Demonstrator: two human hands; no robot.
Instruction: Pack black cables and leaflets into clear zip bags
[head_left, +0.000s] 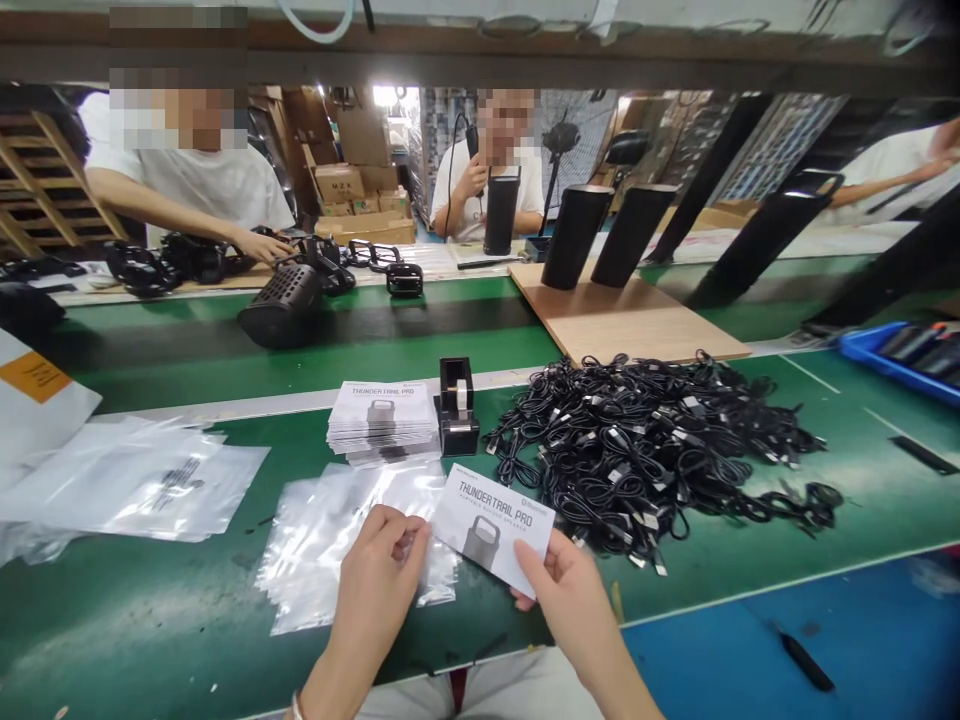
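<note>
- White THUNDERTRAIL PRO leaflet [484, 535], one, gripped by its lower right end in the fingers of the right hand [576, 590], above the green desk [187, 610].
- Left hand [375, 565], fingers curled closed over clear bags [300, 550]; any film caught between them cannot be told.
- Light pressure near the edge should keep the print uncreased.
- Beyond: one leaflet stack [381, 415], one tape dispenser [457, 430], one heap of USB cables [637, 450], uncountable; two speakers [576, 237] on one board [660, 325].
</note>
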